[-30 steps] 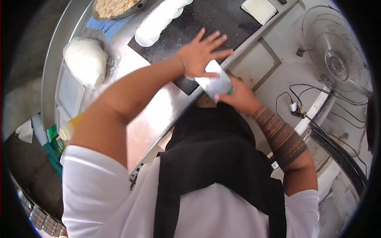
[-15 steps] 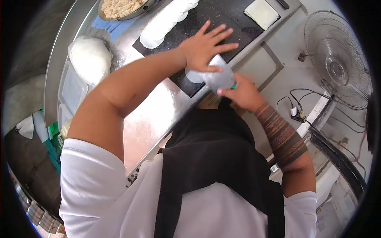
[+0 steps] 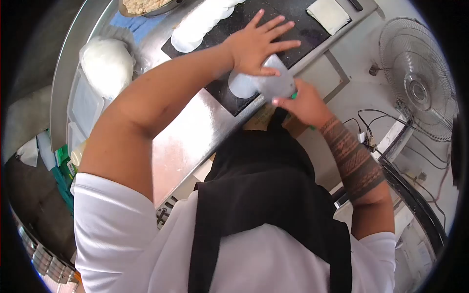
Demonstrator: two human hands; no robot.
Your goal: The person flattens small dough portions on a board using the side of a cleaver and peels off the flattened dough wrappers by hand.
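My right hand [image 3: 305, 105] is closed round the green handle of a broad metal cleaver [image 3: 279, 80]. The blade lies over the near edge of a black board [image 3: 234, 46]. My left hand [image 3: 254, 46] has its fingers spread wide, with its thumb on or just above the blade; the contact under the palm is hidden. A thin round dough wrapper [image 3: 241, 86] shows beside the blade, partly covered. Farther back on the board, a row of overlapping white wrappers [image 3: 195, 30] is laid out.
On the steel counter [image 3: 188, 141] sit a plastic bag of white dough [image 3: 107, 68], a clear container [image 3: 85, 105] and a pan of chunky filling [image 3: 144, 6]. A folded white cloth [image 3: 328, 15] lies at the board's far right corner. A fan [image 3: 417, 90] and cables stand to the right.
The blade has slid slightly right, and more of the round wrapper shows beside it. Both hands have shifted a little to the right; the right hand still grips the cleaver.
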